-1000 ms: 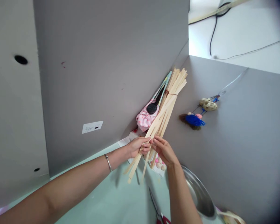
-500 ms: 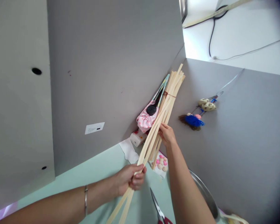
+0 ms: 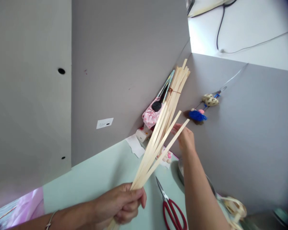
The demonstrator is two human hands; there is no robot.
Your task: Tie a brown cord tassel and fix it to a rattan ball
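My left hand point(image 3: 128, 203), with a bracelet on its wrist, is closed around several flat pale wooden strips point(image 3: 147, 163). They fan out upward from my fist, two ends splaying to the right. Behind them a tied bundle of similar strips point(image 3: 179, 84) leans in the wall corner, bound with a reddish-brown tie. My right hand point(image 3: 186, 139) is just right of the bundle, its blurred fingers partly behind the splayed strips; their grip is unclear. Red-handled scissors point(image 3: 171, 207) lie on the table below, between my forearms.
A pink cloth bag point(image 3: 150, 116) and a black roll point(image 3: 156, 106) sit beside the bundle. On the pale green table point(image 3: 86, 188) are white paper point(image 3: 135, 146) and a packet of pink balls point(image 3: 167, 157). A metal bowl point(image 3: 181, 171) is partly behind my right arm. A blue-tasselled ornament point(image 3: 197, 115) hangs right.
My left hand has moved down and left with the strips, and two strip ends now splay apart from the rest. My right hand has shifted right. More of the scissors shows.
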